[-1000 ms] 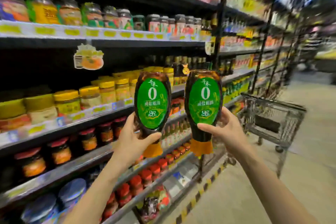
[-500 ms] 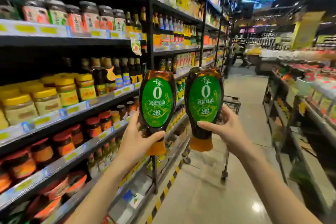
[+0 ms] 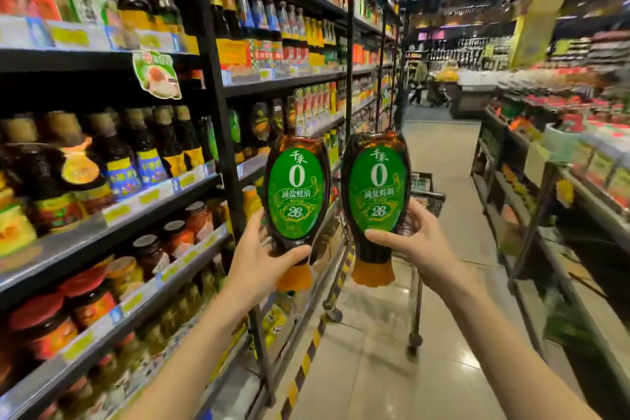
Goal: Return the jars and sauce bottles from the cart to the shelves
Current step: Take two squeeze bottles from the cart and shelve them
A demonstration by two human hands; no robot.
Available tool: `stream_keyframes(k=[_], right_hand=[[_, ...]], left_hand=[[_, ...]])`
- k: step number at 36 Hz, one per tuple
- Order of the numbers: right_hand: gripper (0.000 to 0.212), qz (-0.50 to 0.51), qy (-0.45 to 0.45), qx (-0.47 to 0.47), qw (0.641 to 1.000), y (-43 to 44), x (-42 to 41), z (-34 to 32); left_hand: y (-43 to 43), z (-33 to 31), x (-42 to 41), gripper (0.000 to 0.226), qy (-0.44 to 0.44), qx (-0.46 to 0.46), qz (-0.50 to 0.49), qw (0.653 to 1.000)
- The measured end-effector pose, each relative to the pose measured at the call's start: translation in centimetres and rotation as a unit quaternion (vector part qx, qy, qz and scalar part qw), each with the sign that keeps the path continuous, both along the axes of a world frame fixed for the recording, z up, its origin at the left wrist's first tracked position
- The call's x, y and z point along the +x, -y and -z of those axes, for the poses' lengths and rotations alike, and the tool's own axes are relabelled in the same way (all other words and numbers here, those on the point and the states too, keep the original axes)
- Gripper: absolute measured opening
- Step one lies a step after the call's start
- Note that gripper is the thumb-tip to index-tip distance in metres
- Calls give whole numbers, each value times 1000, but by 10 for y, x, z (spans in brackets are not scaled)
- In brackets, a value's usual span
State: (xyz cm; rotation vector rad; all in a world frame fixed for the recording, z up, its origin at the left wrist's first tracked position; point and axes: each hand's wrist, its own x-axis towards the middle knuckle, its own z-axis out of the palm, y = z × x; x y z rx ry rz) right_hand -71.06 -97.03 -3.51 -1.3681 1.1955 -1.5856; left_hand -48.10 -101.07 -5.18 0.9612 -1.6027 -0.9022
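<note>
A: The view has swung further down the aisle since half a second ago. The yellow-lidded jars on the near left have slid out of sight, and dark bottles now fill that middle shelf. Both hands have kept their bottles up at the same height.

B: Biggest thing first?

A: The shelves (image 3: 211,177) run down the whole left side, black uprights and grey edges carrying yellow price tags. Dark sauce bottles stand on the middle level, red-lidded jars (image 3: 92,297) on the level below. Across the tiled floor on the right is a lower display (image 3: 531,181), blurred.

B: And the cart?

A: The cart (image 3: 426,201) stands in the aisle behind the bottles, mostly hidden; its rim, a leg and a wheel show.

B: The bottles?

A: Two matching squeeze bottles, caps down, side by side in the air in front of the shelf upright, close but apart. The left bottle (image 3: 296,194) and the right bottle (image 3: 375,191) each carry a green oval label with a large 0 and an orange cap at the bottom.

B: Grips?

A: The left hand (image 3: 259,259) is wrapped round the narrow lower part of its bottle, thumb across the front. The right hand (image 3: 414,242) does the same on its bottle, thumb under the label.
</note>
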Motion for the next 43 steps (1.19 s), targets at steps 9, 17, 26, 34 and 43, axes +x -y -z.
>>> stream_keyframes(k=[9,17,26,34,43], right_hand=[[49,-8,-1,24,1000,113,-47,21],[46,-53,-34,14,998,240,-107,33],[67,-139,-59,16,988,375,-163,23],[65,-222,-57,7,973,469,-156,17],[50,-311,-38,-15,949,553,-98,18]], left_hand=[[109,20,-44,84,22,40,-13,999],[204,34,-103,87,48,31,-76,995],[295,31,-158,87,28,22,-173,984],[351,23,-158,81,19,14,-253,967],[398,19,-124,85,2,8,-337,941]])
